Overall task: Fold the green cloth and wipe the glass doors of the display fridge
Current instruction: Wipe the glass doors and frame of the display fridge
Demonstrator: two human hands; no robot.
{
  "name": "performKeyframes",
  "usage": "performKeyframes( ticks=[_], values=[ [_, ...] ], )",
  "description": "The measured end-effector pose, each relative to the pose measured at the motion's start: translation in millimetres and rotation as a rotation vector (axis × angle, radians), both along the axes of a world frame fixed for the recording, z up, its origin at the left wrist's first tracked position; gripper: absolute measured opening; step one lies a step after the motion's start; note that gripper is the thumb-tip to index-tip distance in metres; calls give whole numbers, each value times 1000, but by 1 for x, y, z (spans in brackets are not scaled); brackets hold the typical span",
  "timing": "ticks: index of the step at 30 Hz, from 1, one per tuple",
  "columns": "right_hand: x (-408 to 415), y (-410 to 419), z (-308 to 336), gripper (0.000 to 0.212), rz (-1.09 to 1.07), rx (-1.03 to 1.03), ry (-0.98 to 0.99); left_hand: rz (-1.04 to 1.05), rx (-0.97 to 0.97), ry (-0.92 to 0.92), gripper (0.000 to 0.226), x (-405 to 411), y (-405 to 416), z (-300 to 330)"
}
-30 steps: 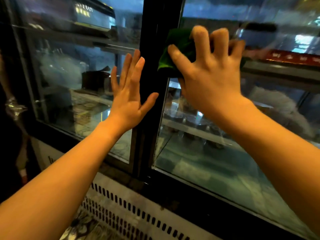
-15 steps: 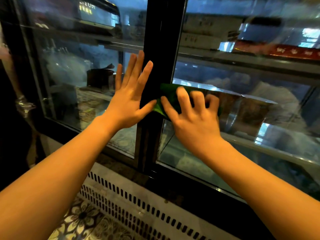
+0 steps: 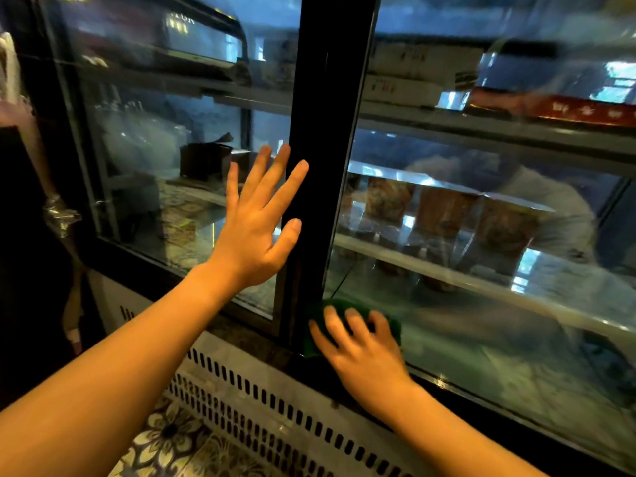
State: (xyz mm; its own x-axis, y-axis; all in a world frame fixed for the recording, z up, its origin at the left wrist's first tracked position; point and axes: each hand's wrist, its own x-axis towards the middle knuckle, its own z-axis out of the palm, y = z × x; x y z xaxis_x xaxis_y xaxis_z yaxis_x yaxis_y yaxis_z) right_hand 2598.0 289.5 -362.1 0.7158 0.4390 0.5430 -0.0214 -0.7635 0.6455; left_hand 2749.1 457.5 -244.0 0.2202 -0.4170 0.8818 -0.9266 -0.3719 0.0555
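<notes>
My right hand [image 3: 364, 352] presses the folded green cloth [image 3: 318, 323] flat against the bottom left corner of the right glass door [image 3: 481, 321], just above the black lower frame. Most of the cloth is hidden under my fingers. My left hand [image 3: 260, 222] lies flat with fingers spread on the left glass door [image 3: 165, 173], its fingertips touching the black centre post [image 3: 327, 132] between the two doors. It holds nothing.
Shelves behind the glass carry plastic food containers [image 3: 447, 215], white boxes [image 3: 413, 74] and a red box [image 3: 585, 111]. A white vented panel [image 3: 261, 407] runs below the doors. Patterned floor tiles [image 3: 172, 442] lie underneath. Dark objects hang at the far left.
My right hand has swept the cloth down the right door along the centre post, from the top to the bottom corner. The left hand stays pressed on the left door.
</notes>
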Motion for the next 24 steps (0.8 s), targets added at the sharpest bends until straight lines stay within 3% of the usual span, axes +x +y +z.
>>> performKeyframes(
  ticks=[3,10,14,18,21,24],
  values=[
    [-2,-1,-8,58,10,-5,109,-53,-49,34,64,3,5,3],
    [2,-13,28,35,179,-225,225,-106,-69,46,61,9,15,11],
    [10,-12,106,32,242,-182,-3,4,-167,58,59,15,20,20],
    [18,8,229,35,321,-91,-345,23,-387,230,60,18,26,35],
    [25,28,309,41,238,-56,-525,10,-463,290,56,21,30,44],
    [36,42,351,46,40,-37,-500,-15,-490,338,52,23,32,51]
  ],
)
